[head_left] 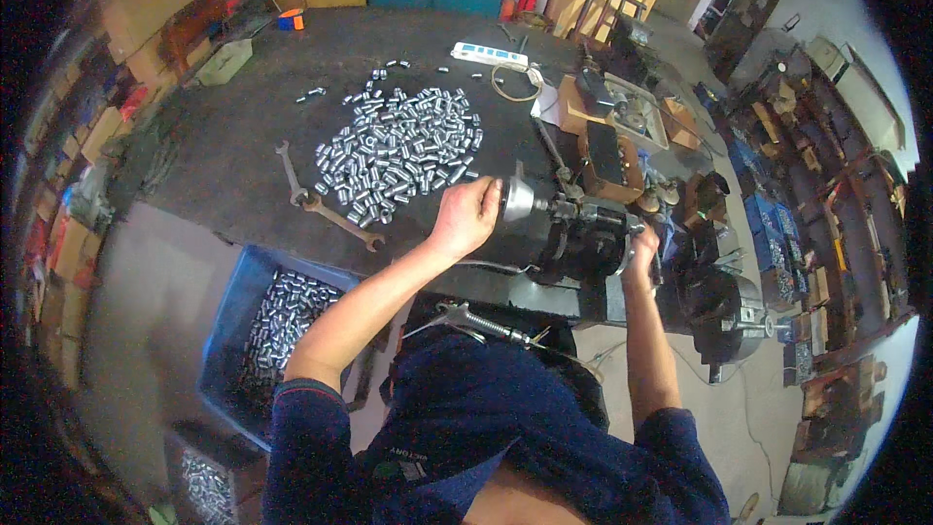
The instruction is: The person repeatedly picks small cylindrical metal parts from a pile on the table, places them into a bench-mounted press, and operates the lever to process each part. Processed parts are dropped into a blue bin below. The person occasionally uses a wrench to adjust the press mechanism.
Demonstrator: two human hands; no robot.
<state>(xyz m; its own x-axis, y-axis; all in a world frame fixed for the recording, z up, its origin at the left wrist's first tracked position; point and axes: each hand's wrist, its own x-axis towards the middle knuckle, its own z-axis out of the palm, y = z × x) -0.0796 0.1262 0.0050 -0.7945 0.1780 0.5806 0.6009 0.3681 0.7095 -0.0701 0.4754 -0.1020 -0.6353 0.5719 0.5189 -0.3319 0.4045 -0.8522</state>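
Note:
A small dark bench machine (593, 238) stands at the table's near right edge, with a silver flared part (520, 198) on its left end. My left hand (470, 216) is closed at the dark rim of this part; whether a small piece is also pinched there is hidden. At the machine's other end, my right hand (642, 255) is closed around what looks like a dark handle, partly covered by the fingers. Left of the machine, a broad heap of short shiny metal sleeves (398, 146) lies on the dark table (243, 156).
Two wrenches (292, 175) lie left of the heap. Below the table edge is a blue bin (225, 331) of metal sleeves. An air blow gun (476, 321) hangs before me. A white power strip (489, 53) and boxes (607, 160) sit farther back; a grinder-like machine (724, 316) stands right.

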